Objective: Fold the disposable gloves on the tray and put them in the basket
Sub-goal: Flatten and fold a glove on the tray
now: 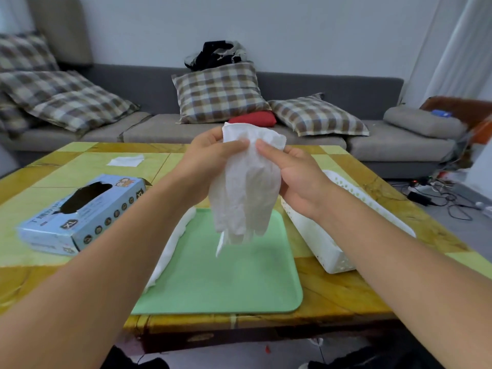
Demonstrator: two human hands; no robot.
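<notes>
A white disposable glove [246, 193] hangs in the air above the green tray [239, 283], cuff up and fingers down. My left hand [207, 161] pinches the cuff's left side between thumb and fingers. My right hand [290, 171] pinches the cuff's right side. Another white glove [173, 243] lies along the tray's left edge, partly behind my left forearm. The white perforated basket [316, 235] stands to the right of the tray, partly hidden by my right forearm.
A light blue glove box [82, 217] lies on the table at the left. A white sheet [125, 160] rests near the table's far edge. A grey sofa with checked cushions [221, 94] stands behind the table. Cables [436, 195] lie on the floor at the right.
</notes>
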